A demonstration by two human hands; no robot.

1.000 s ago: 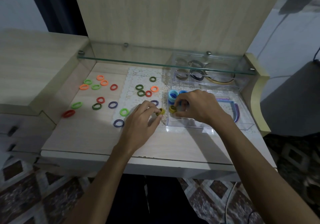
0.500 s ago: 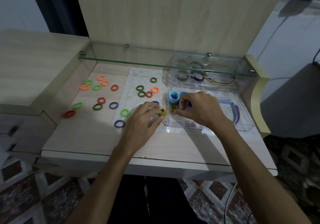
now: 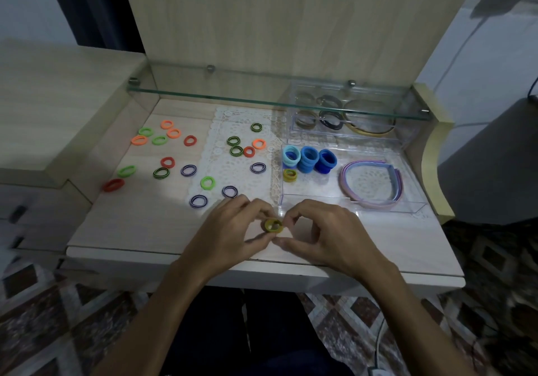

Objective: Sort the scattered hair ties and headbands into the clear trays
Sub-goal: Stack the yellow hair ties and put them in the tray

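Near the counter's front edge, just short of the clear tray, both hands' fingers pinched one yellow hair tie, left hand and right hand on opposite sides. I judged it light, soft and stretchy, best held by its rim. Pale wood counter, lace mat, glass shelf overhead, patterned floor below.

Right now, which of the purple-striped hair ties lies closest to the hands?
The purple-striped hair tie just beyond the left hand, almost at its fingertips. The other three lie farther off: one to its left, two farther back.
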